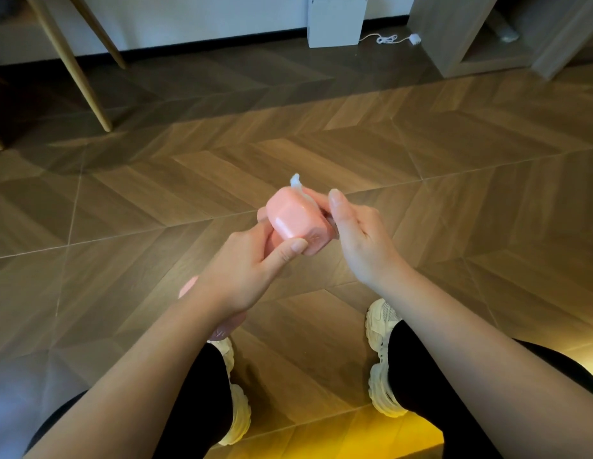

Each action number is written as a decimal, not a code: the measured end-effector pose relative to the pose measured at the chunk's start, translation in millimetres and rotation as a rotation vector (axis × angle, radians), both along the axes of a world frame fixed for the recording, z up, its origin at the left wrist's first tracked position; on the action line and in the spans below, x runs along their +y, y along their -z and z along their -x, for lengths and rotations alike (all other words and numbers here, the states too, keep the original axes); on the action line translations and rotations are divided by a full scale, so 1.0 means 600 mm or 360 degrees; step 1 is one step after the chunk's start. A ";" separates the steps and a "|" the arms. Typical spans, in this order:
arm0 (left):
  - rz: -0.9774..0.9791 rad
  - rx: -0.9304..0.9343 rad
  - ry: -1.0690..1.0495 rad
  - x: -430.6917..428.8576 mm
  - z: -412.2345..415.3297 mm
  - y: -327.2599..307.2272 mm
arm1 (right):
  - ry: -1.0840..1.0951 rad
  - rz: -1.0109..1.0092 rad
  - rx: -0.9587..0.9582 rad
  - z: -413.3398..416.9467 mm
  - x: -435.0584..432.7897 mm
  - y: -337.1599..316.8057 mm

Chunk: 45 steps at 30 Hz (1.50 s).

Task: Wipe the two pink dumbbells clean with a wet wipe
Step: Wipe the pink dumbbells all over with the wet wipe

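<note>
No legible text; faint mark [313, 238] on pink dumbbell [290, 217] end unreadable.

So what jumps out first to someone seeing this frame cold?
The pink dumbbell at centre frame, gripped in the left hand while the right hand presses a white wet wipe against its far side. Next, the second dumbbell on the floor, mostly hidden under the left forearm.

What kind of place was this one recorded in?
Most likely a room in a home rather than a gym. It has a herringbone wood-pattern floor, slanted wooden furniture legs at the left, and a white box by the wall with a loose cable beside it.
</note>
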<state>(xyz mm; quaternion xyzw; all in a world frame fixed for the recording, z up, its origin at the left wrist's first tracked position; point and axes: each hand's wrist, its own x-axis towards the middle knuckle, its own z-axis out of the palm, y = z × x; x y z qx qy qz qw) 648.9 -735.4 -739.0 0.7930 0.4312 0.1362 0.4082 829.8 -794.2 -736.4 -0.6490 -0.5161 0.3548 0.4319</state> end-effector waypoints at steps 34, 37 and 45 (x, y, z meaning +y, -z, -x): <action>-0.0672 0.0654 0.0480 0.025 0.001 -0.005 | -0.0359 0.0619 0.0479 -0.021 -0.005 0.010; -0.0713 0.0590 0.0479 0.031 0.005 -0.005 | -0.0226 0.0698 0.0698 -0.017 0.003 0.014; -0.1125 0.0087 0.0245 0.018 -0.005 -0.011 | 0.0113 0.0845 0.1229 -0.019 0.013 0.020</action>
